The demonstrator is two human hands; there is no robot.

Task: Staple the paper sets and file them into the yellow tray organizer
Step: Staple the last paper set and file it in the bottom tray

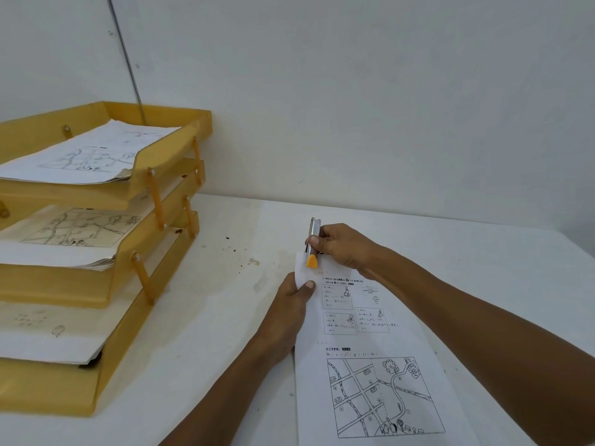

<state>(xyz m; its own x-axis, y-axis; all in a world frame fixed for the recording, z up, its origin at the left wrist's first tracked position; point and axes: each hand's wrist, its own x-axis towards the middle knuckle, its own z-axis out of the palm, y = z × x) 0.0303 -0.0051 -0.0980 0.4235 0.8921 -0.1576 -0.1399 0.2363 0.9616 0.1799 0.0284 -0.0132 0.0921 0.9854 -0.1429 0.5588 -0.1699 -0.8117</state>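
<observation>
Your paper set [370, 349] lies on the table [209, 317], thin printed sheets with the map drawing nearest you. Your left hand [291, 304] pinches its left edge; if that grip slackens, the sheets may fan and the staple could miss a page. Your right hand [341, 247] is wrapped round the stapler [313, 243] at the far-left corner; a crooked squeeze could buckle the staple. The yellow tray organizer [167, 146] stands well to the left.

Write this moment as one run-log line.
step: stapling | right hand: grips stapler at top left corner of paper set | left hand: pinches its edge | yellow tray organizer: papers in all three trays
</observation>
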